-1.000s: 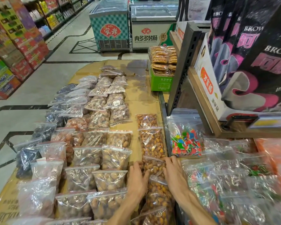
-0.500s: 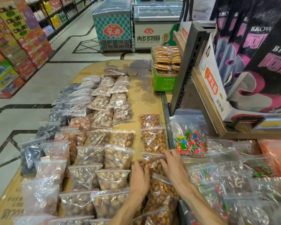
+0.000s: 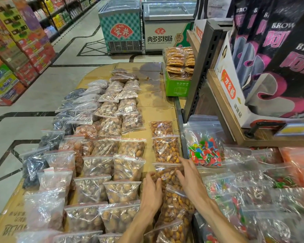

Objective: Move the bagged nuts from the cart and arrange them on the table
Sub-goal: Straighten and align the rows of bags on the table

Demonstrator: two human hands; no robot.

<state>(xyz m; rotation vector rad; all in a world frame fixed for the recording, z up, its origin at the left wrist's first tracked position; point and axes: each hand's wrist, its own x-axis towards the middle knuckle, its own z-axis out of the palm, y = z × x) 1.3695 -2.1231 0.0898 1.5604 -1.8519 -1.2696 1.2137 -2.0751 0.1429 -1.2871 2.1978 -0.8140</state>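
Two bare forearms enter from the near edge, lean and unsleeved as far as the view reaches. The left hand (image 3: 152, 191) and right hand (image 3: 189, 178) wear no gloves, rings, watch or wristband; the fingernails look short.

Both the left hand (image 3: 152, 189) and right hand (image 3: 189, 178) have slid forward (slightly) along the bag of nuts (image 3: 168, 174).

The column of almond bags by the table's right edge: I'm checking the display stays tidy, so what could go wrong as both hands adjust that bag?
1. The almond bag under the left hand and right hand overlaps the nearer bag; pushing may drag it askew.
2. The column runs along the table edge, so a sideways shove could slide a bag into the candy bags.
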